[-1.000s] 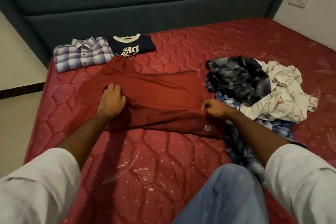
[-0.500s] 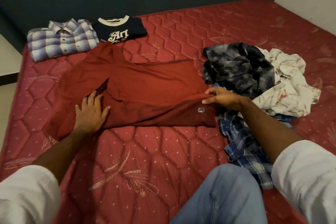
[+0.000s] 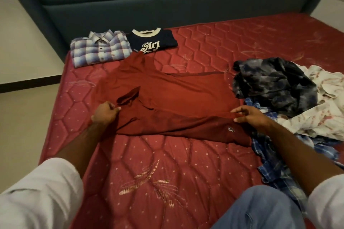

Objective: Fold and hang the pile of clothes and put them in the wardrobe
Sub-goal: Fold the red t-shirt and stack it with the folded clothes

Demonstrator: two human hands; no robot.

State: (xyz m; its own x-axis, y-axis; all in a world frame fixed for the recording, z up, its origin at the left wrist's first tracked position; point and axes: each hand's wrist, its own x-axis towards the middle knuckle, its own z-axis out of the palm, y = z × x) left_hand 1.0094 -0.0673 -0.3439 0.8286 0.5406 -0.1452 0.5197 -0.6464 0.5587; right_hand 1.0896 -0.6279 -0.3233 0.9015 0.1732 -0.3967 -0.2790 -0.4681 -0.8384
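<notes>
A bent knee in blue jeans (image 3: 255, 208) and two white sleeves are seen nearest the camera, both forearms reaching forward over the red quilted mattress (image 3: 149, 169). The red shirt (image 3: 176, 95) is spread flat on the mattress in front of the person, its near long edge already turned over on itself (a small logo shows near the right end of that band), presumably so that the garment can be narrowed before it is folded across. The left hand (image 3: 104, 115) is closed on the cloth just below the turned-up collar, fingers curled and wrist low to the bed. The right hand (image 3: 248, 116) pinches the other end of the folded band between thumb and fingers, the arm stretched out diagonally, so the band is held taut between the two grips. To the right, touching the shirt's end, the unfolded pile (image 3: 290, 98) is heaped: a blue check, a dark mottled piece, a white stained one. Farther off, beside the padded headboard (image 3: 167, 5), a folded plaid shirt (image 3: 101, 50) and a folded navy T-shirt (image 3: 151, 41) are laid side by side, apparently kept as finished work.
</notes>
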